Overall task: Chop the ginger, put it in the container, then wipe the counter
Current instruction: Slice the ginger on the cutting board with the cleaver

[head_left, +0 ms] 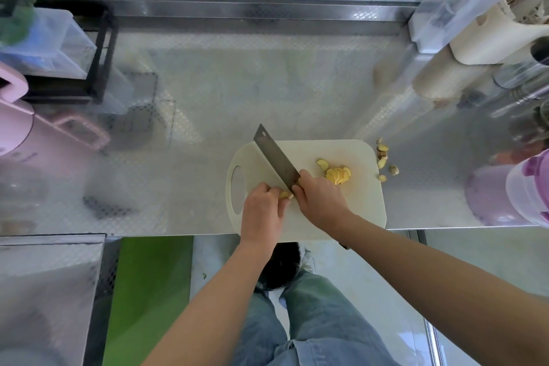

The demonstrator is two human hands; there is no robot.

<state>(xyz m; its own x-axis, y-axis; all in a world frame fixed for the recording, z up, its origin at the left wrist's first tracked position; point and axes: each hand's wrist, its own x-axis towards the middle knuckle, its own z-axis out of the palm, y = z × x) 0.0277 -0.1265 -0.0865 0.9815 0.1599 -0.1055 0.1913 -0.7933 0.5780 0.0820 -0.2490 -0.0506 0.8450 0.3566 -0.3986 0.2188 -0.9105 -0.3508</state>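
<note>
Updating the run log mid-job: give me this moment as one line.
stage: chopping | left hand: holds ginger piece | right hand: grips cleaver | slices: on cutting board

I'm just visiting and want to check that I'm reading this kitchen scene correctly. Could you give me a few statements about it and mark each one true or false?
1. The right hand grips the cleaver. True.
2. The left hand is flat and empty. False: it holds a ginger piece on the cutting board.
3. Ginger slices lie piled on the board, right of the blade. True.
4. The ginger trimmings sit in the board's handle hole. False: they lie on the counter by the board's right edge.
</note>
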